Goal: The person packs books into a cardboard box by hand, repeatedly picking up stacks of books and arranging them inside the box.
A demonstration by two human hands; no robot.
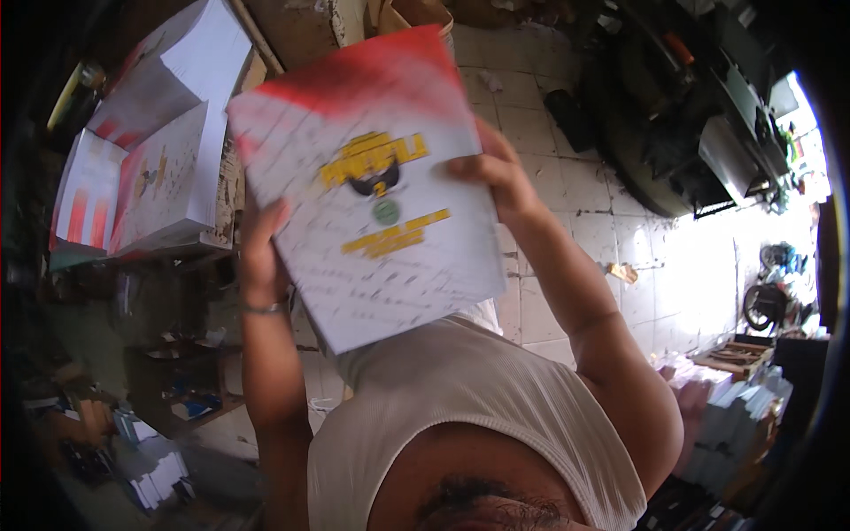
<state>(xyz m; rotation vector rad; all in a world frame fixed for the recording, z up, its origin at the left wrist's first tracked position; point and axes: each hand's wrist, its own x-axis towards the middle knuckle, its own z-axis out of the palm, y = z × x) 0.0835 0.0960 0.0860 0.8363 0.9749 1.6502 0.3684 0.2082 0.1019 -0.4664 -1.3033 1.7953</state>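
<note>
I hold a softcover book (pixel 381 283) up in front of my chest, tilted, with its printed face toward me. Its cover is white with a red top edge, yellow lettering, a dark winged emblem and a small green round mark. My left hand (pixel 264 252) grips the left edge, thumb on the front. On the opposite edge, my right hand (pixel 503 177) is closed with its thumb across the cover. The other fingers of both hands are mostly hidden behind. Whether this is one book or several together I cannot tell.
At the left, a table holds piles of matching red-and-white printed books (pixel 168 177). A large dark machine (pixel 637 115) stands at the upper right. Paper stacks (pixel 726 416) and a wooden pallet (pixel 737 357) sit lower right. Scraps lie on the tiled floor (pixel 567 230).
</note>
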